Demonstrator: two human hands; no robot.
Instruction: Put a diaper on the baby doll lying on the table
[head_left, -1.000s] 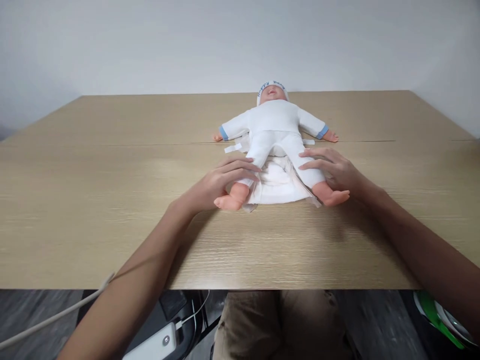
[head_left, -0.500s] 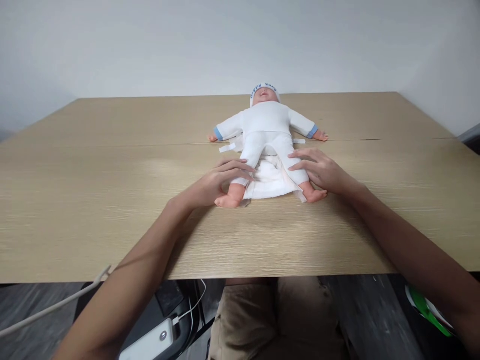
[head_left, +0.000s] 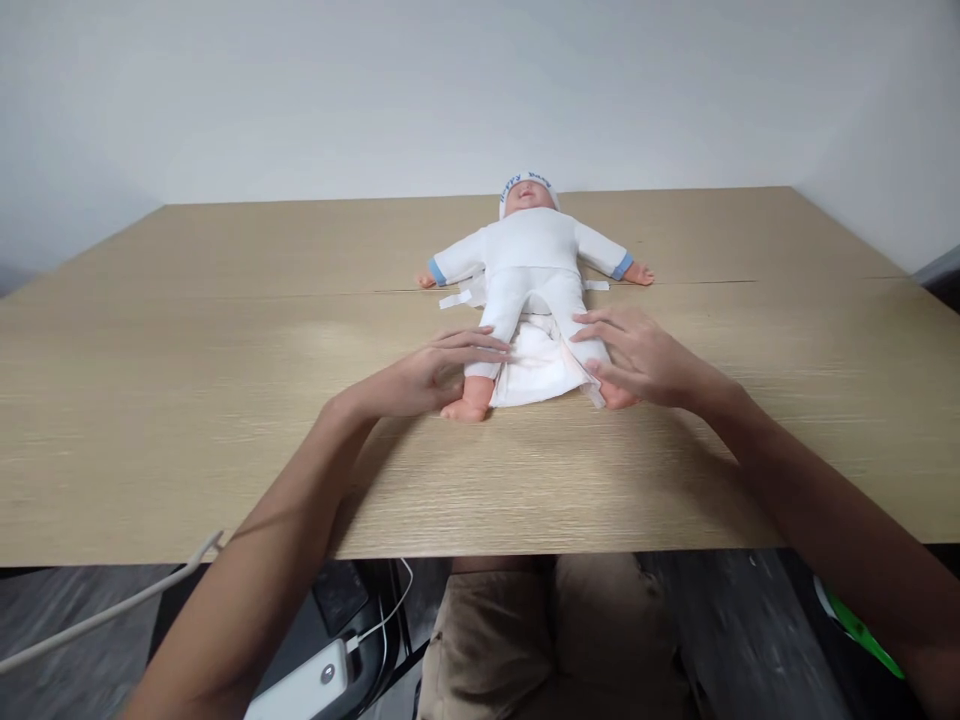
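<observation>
A doll (head_left: pixel 534 240) in a white suit with blue cuffs lies on its back in the middle of the bench (head_left: pixel 225 400), head toward the far edge and feet toward the near edge. Its arms are spread to left and right, and a white cap (head_left: pixel 529 179) with blue lettering covers its head. A white diaper (head_left: pixel 536 375) lies opened out beneath it, the front part flat between the parted legs, with one pale tab (head_left: pixel 454 299) showing left of the hips and another tab (head_left: pixel 597 286) right of them.

The left hand (head_left: pixel 424 378) is at the doll's leg on the left, its fingers loosely extended and released, reaching across the shin. The right hand (head_left: pixel 652 360) is over the other leg, fingers spread and unclenched, the thumb near the ankle. From this angle I cannot tell whether the fingers press on the legs or merely rest there.

Beyond the bench's near edge, a white cable (head_left: pixel 112 615) runs at the left, close to a white device (head_left: pixel 307 688); brown trousers (head_left: pixel 555 640) show in the middle, and something green (head_left: pixel 862 635) at the right.
</observation>
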